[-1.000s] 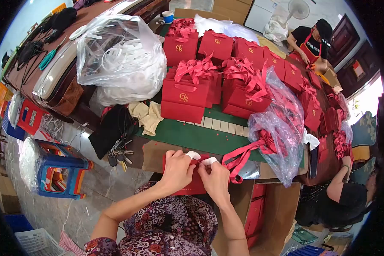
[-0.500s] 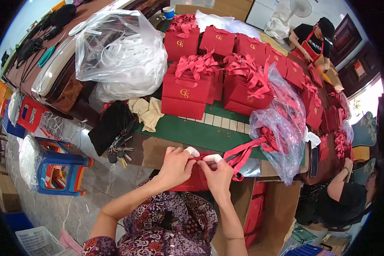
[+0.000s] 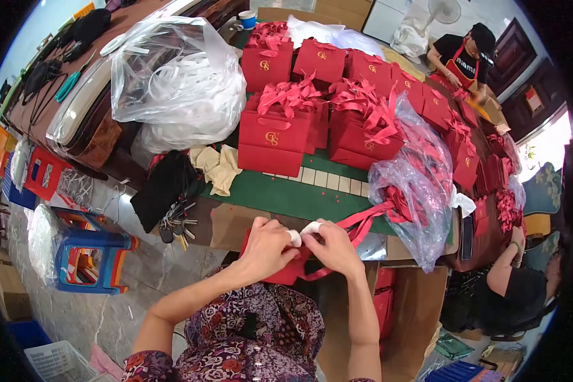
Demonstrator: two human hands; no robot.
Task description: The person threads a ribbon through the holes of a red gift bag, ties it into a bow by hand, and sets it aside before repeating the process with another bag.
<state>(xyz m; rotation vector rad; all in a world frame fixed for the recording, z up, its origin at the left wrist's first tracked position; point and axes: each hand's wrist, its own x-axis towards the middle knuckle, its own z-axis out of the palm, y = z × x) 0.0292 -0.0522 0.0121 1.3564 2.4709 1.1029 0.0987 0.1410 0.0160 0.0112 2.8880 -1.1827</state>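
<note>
Below the table's front edge, a red paper bag (image 3: 281,275) is held close to my body, partly covered by my hands. My left hand (image 3: 266,247) is closed at the bag's top, with white wrapping on a fingertip. Touching it at the fingertips, my right hand (image 3: 332,247) is closed too, its index finger also wrapped in white. What the fingertips pinch is too small to make out. A red ribbon (image 3: 361,223) runs from beside my right hand to a clear plastic bag (image 3: 414,184) of ribbons.
Red gift bags (image 3: 275,137) with ribbon handles stand in rows on the green mat (image 3: 261,194). A plastic bag of white ribbon (image 3: 184,83) is at the left, keys (image 3: 177,223) below it. An open carton (image 3: 414,305) is beside my lap. Two people work at the right.
My fingertips have come together, and my right hand has turned and shifted slightly up and right. The red bag shows less and its ribbon now hangs lower beside my right hand.
</note>
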